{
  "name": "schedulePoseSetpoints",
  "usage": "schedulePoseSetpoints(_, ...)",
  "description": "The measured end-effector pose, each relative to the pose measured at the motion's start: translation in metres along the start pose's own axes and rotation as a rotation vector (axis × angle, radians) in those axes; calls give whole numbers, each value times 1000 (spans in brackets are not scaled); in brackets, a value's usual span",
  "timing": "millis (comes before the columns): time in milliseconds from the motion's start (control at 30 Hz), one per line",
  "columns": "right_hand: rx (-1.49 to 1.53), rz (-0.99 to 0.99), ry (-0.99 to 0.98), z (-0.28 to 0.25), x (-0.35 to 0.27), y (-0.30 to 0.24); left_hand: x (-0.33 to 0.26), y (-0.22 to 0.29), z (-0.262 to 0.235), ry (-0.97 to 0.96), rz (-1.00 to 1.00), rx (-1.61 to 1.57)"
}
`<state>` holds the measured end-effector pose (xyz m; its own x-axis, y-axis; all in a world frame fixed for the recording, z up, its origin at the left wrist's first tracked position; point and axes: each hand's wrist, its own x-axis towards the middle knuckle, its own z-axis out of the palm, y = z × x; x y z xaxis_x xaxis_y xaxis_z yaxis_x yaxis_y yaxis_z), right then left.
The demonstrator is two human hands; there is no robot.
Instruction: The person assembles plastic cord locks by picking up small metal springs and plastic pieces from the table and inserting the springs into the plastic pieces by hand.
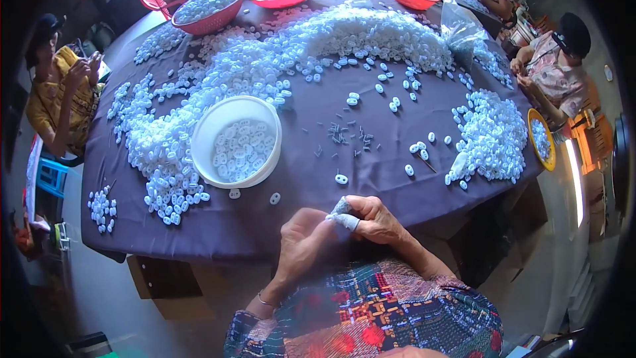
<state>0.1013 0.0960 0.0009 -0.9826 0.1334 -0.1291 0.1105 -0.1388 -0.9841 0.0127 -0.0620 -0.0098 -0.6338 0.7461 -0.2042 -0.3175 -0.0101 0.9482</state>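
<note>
My left hand [303, 238] and my right hand [377, 222] meet just off the table's near edge, thumbs and fingertips pinched together. Between them is a small white plastic piece [330, 217], mostly covered by the fingers. Pale grey-white covers wrap the thumb and a finger of my right hand. Just beyond the hands lies a loose white oval two-hole piece [341, 179]. A white round tub [270, 171], partly filled with similar pieces, stands beyond my left hand. Several short dark pins [340, 134] are scattered mid-table.
Heaps of white pieces [371, 33] curve across the dark tablecloth [311, 139], with another pile [491, 136] at right. Red baskets [209, 21] and a clear bag [462, 30] stand at the back. A yellow tray [535, 119] sits at the right edge. Other people sit left and right.
</note>
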Motion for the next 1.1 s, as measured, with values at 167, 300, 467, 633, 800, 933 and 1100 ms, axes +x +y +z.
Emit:
schedulePoseSetpoints(167,40,110,2,-1,0,-4,3,4,-2,-21,-43,-21)
schedulePoseSetpoints(300,36,106,-22,-1,-2,-6,2,5,-3,-49,-36,29)
schedulePoseSetpoints(467,64,71,-39,1,-1,-16,3,8,-4,-66,-54,51)
schedulePoseSetpoints(633,13,57,37,1,-1,-11,5,12,2,-84,-44,-13)
schedulePoseSetpoints(800,39,74,16,3,0,-16,5,3,-2,-100,-30,49)
schedulePoseSetpoints(933,0,114,8,-1,0,-8,-1,10,5,-61,-17,65)
schedulePoseSetpoints(1100,35,75,36,-6,1,-7,6,18,10,-50,6,81)
